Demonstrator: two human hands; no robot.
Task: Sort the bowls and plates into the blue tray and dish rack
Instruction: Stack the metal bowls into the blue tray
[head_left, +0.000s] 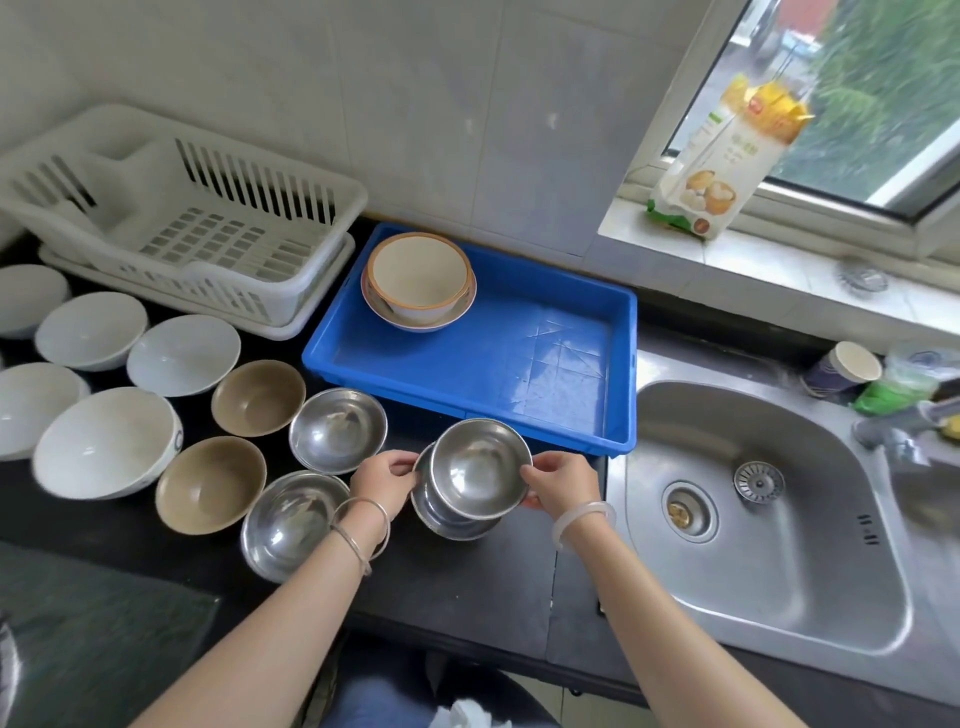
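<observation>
Here, left hand (384, 479) and right hand (565, 484) fingers (531, 474) pinch a shiny steel bowl (480, 467).

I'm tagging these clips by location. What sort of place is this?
Most likely a home kitchen: a steel sink set in a dark counter, a white dish rack against a tiled wall, and bowls laid out beside it.

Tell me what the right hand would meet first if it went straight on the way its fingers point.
The right hand points left, straight into the steel bowl it pinches by the rim. Beyond that bowl comes the left hand, though depth is unclear.
</observation>
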